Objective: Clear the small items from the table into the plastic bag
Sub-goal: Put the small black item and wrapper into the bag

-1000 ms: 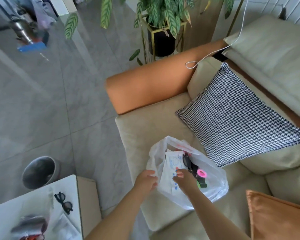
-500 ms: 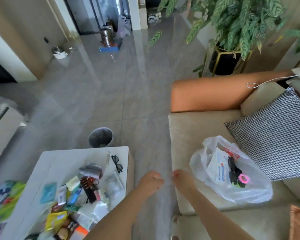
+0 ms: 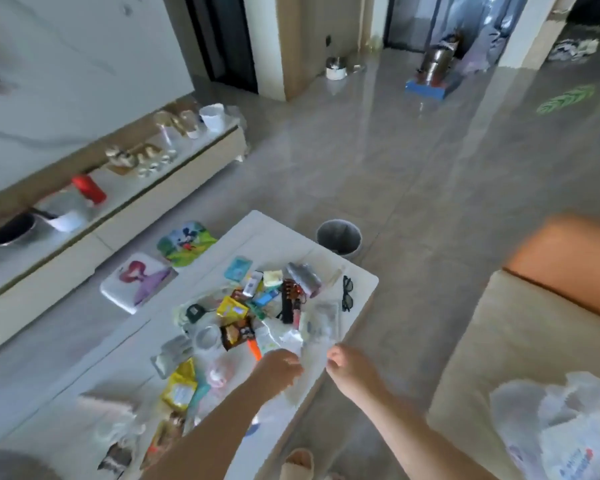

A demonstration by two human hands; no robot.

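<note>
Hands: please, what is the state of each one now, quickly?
Left hand: over the table's near edge, fingers curled; blur hides any grip, so it cannot be told.
Right hand: beside the table, loosely curled, holding nothing.

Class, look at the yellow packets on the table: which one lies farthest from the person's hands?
The yellow packet in the middle of the pile, beside the black charger. The other yellow packet lies toward the table's near end, closer to the left hand.

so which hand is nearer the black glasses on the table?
Right. The right hand sits just below the black glasses, near the table edge. The left hand is farther left, over the wrappers.
</note>
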